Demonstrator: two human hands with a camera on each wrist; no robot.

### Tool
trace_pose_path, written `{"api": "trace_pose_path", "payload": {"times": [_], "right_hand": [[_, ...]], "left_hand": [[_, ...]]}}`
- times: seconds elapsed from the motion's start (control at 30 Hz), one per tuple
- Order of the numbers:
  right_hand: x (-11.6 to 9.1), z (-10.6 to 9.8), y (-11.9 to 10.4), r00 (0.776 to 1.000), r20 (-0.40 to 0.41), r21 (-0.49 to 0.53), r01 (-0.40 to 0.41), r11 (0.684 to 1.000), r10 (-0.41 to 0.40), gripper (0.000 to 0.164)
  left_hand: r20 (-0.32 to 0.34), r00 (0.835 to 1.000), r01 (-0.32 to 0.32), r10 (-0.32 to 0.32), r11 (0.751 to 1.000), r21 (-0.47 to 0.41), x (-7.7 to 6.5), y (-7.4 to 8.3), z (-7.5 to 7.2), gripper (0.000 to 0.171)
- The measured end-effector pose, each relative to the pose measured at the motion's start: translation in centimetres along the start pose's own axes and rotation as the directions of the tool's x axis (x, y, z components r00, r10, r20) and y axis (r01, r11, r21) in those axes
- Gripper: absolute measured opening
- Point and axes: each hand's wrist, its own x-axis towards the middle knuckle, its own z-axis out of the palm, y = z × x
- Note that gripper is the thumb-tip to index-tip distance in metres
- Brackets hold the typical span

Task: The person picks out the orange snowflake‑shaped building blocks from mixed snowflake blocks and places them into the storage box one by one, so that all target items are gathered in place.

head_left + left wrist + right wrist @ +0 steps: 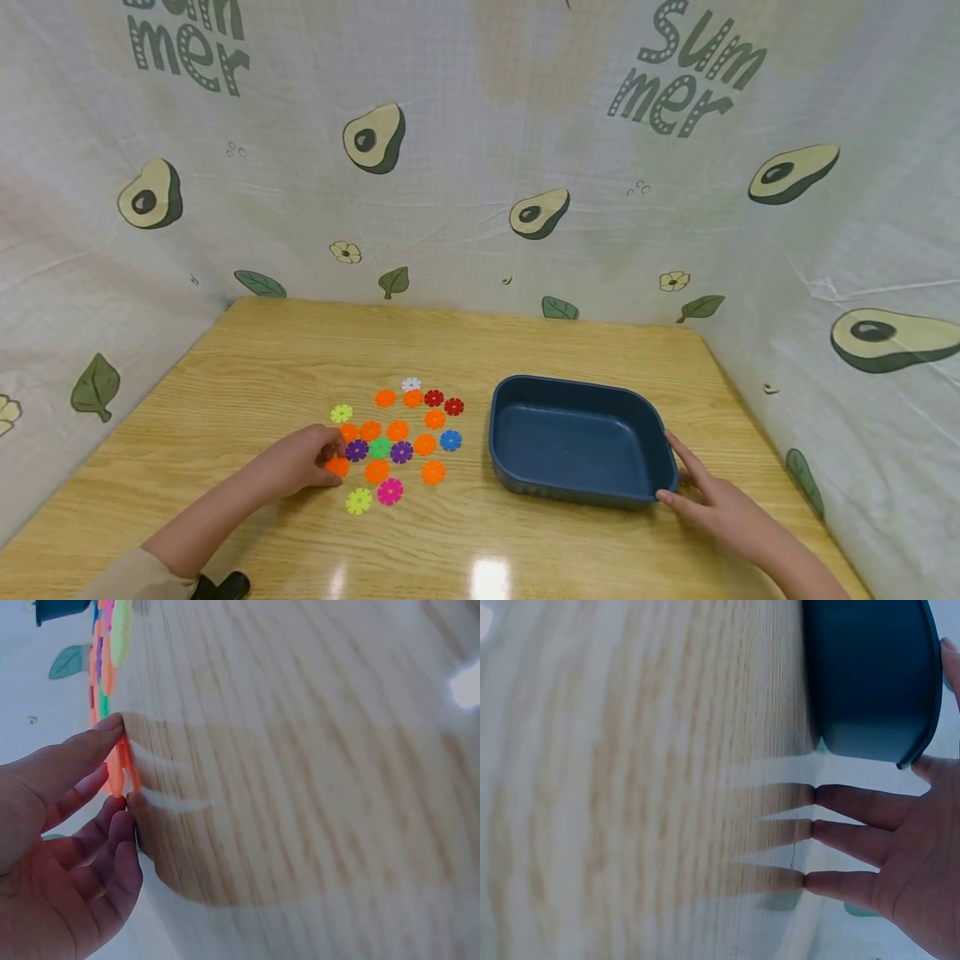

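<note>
My left hand is at the left edge of a loose group of notched plastic discs. Its thumb and curled fingers pinch the edges of an orange disc lying flat on the table. Around it lie more orange discs, two purple, a green disc, yellow ones, a pink disc, a blue disc, two dark red and a white disc. My right hand touches the right end of a dark blue tray with thumb and index finger; its other fingers stretch straight down to the table.
The tray stands to the right of the discs, with nothing seen inside. Behind the wooden table and along both sides hangs a white cloth printed with avocados and leaves. A black object shows by the left sleeve at the front.
</note>
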Motion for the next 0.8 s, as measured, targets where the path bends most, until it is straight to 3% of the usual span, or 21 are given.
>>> {"api": "trace_pose_path", "payload": {"times": [0.23,0.47,0.6,0.8], "right_hand": [[-0.2,0.0,-0.1,1.000,-0.007,-0.002,-0.001,1.000,0.001,0.084],[-0.1,-0.1,-0.2,1.000,-0.011,-0.008,0.008,1.000,-0.008,0.084],[0.0,-0.1,-0.2,1.000,-0.012,-0.006,0.014,1.000,-0.014,0.084],[-0.1,-0.1,-0.3,1.000,-0.017,-0.003,0.020,1.000,-0.020,0.084]], "left_hand": [[-0.016,1.000,-0.004,0.004,1.000,-0.009,0.0,0.3,0.0,0.034],[-0.013,1.000,0.021,-0.022,0.997,-0.073,0.4,0.3,0.2,0.033],[-0.019,1.000,-0.019,0.017,0.989,-0.144,0.6,0.7,0.0,0.030],[-0.027,0.995,-0.102,0.099,0.972,-0.212,1.6,2.9,-0.5,0.027]]}}
